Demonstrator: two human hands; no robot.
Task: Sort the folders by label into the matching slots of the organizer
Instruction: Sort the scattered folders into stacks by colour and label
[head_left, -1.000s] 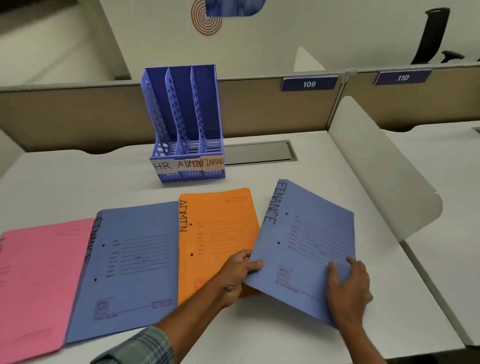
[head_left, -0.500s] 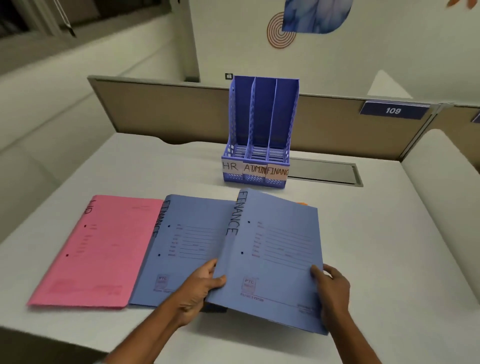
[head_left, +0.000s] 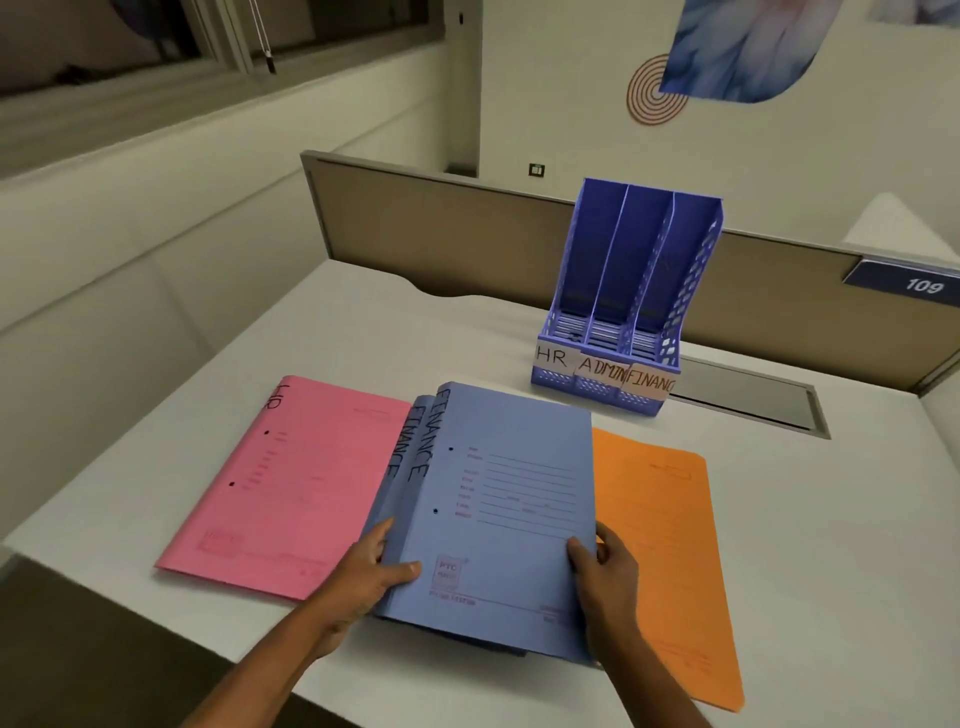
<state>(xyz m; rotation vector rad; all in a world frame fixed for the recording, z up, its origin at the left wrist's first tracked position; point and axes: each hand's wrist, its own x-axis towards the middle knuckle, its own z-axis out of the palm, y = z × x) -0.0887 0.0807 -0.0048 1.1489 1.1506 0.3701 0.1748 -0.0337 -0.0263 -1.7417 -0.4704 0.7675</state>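
We read three paper labels on the front of the blue organizer (head_left: 623, 312) near the desk's far edge: "HR" (head_left: 551, 357), "ADMIN" (head_left: 601, 368) and "FINANC" (head_left: 650, 383). The pink folder (head_left: 291, 488) bears "HR" along its spine. Both blue folders (head_left: 509, 519) carry "FINANCE", the top one also a "PTC" stamp. A partition sign (head_left: 906, 280) shows "109". The orange folder's (head_left: 665, 561) print is unreadable.

— We get soft, even indoor light; where does shadow fall?
— Only a thin dark band under the near edge of the blue folder (head_left: 509, 499) both hands grip.
— Sharp there?
— Fairly; print above the grip is legible, while far from it walls bow, the number plate (head_left: 904, 280) smears
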